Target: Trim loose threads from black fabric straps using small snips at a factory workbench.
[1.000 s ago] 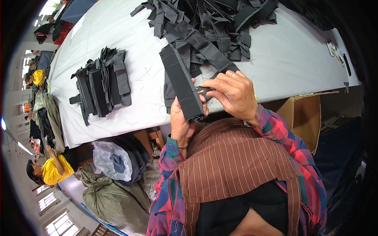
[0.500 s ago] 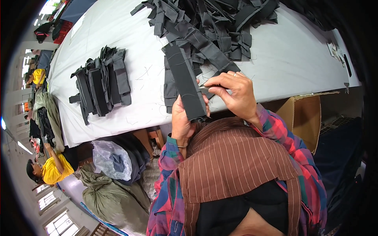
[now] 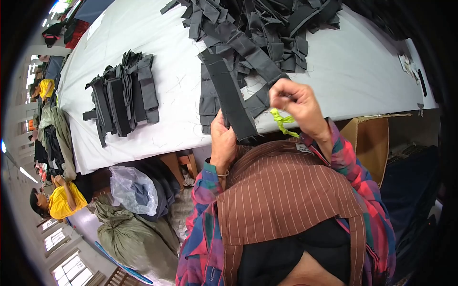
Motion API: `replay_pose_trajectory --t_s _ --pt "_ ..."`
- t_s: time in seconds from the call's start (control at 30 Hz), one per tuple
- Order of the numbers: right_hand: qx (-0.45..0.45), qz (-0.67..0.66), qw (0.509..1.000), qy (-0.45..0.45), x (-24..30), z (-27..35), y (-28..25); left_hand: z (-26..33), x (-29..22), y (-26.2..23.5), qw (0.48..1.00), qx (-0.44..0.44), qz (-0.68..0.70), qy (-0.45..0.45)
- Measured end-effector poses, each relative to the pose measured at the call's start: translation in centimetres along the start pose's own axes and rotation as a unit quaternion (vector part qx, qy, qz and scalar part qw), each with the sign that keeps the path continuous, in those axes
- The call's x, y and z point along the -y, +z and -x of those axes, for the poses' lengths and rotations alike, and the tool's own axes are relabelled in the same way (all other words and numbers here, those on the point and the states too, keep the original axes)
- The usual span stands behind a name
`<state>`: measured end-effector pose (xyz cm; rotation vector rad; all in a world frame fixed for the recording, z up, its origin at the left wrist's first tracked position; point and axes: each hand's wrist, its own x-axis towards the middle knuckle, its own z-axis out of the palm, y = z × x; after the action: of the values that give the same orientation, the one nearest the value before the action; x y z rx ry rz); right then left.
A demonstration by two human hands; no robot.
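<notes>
right hand [image 3: 298, 107] lifted, pinching green tag [image 3: 282, 121] | left hand [image 3: 223, 138] grips dark strap [image 3: 230, 97] | white table [image 3: 353, 71], workshop

Brown cardboard box [image 3: 369, 143] open at right of frame, just under the white table edge; clear plastic bag [image 3: 133, 188] lower left; olive sack [image 3: 136, 238] below it; small white label [image 3: 304, 148] on striped apron, centre

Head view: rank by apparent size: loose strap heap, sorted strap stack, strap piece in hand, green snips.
1. Loose strap heap, largest.
2. Sorted strap stack.
3. Strap piece held by left hand; it is nearer the camera, so its rank against the stack is unsure.
4. Green snips in right hand, smallest.
</notes>
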<state>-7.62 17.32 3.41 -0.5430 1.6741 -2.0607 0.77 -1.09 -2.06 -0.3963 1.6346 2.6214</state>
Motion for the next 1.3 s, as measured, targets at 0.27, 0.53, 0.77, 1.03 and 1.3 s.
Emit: replay_pose_trajectory --t_s 0.27,0.53,0.77,1.03,1.3 --pt "-0.219 0.291 0.931 -0.018 -3.4 0.5 -1.5 0.0 -1.2 1.2 0.997 0.020 0.071 -0.027" --pt "0.055 0.363 0.916 -0.163 0.2 1.3 1.8 -0.1 -0.8 0.6 0.996 -0.056 0.067 0.004" --pt "0.053 0.362 0.912 -0.186 -0.9 0.9 3.0 0.1 -0.1 0.3 0.997 -0.027 0.073 -0.005" --pt "0.058 0.400 0.903 -0.145 -1.4 1.1 3.3 0.1 0.3 0.6 0.998 -0.043 0.039 -0.001" --pt "-0.059 0.156 0.986 0.009 -1.4 -0.2 2.2 1.3 -1.6 0.8 0.990 0.100 -0.085 -0.057"
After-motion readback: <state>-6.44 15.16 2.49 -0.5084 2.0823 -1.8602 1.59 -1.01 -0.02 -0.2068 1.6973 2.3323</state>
